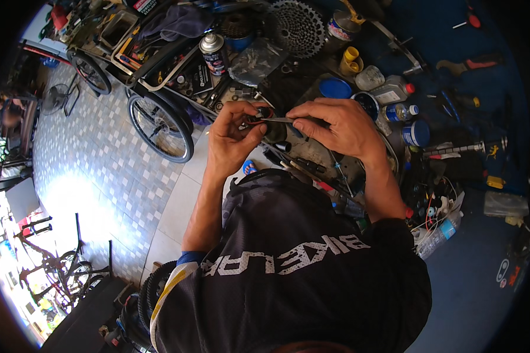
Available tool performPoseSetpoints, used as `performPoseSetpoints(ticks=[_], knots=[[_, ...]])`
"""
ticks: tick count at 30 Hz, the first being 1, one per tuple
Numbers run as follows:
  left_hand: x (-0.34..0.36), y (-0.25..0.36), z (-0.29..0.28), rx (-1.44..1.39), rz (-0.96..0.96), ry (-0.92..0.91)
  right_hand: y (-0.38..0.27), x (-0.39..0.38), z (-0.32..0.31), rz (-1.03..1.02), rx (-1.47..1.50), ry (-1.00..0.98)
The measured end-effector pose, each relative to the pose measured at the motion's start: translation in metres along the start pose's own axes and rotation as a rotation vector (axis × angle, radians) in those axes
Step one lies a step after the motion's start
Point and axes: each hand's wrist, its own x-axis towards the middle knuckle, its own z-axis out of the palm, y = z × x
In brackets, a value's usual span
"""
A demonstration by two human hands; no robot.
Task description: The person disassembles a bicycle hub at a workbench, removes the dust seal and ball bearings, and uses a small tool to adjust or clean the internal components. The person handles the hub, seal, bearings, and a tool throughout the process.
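Observation:
My left hand (232, 135) pinches a small dark metallic part (261, 113) with a reddish ring or loop around it, just above the cluttered bench. My right hand (338, 129) grips a slim metal tool (280, 119), whose narrow end reaches onto that part; whether it is a blade or a pick, I cannot tell. The fingers partly hide both items. Beyond my hands are a clear plastic bag (253, 62), a spray can (213, 54) and a blue lid (334, 88).
Bottles (388, 91), jars and a large cassette (294, 26) crowd the bench. Bicycle wheels (159, 129) stand at left over the tiled floor (100, 165), with frames (59, 265) farther out. A hammer-like tool (471, 65) and other tools are on a dark blue surface at right.

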Motion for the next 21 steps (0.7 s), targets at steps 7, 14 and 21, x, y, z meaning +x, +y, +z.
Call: performPoseSetpoints(ticks=[7,14,21], knots=[[-0.001,0.000,0.001,0.052,0.014,0.014,-0.004,0.003,0.000,-0.001,-0.089,-0.004],[-0.002,-0.006,0.001,0.174,-0.016,0.045,-0.021,0.000,0.000,0.066,-0.247,0.003],[-0.002,-0.007,-0.005,0.124,0.049,0.075,-0.005,-0.010,-0.037,0.045,-0.213,0.132]])
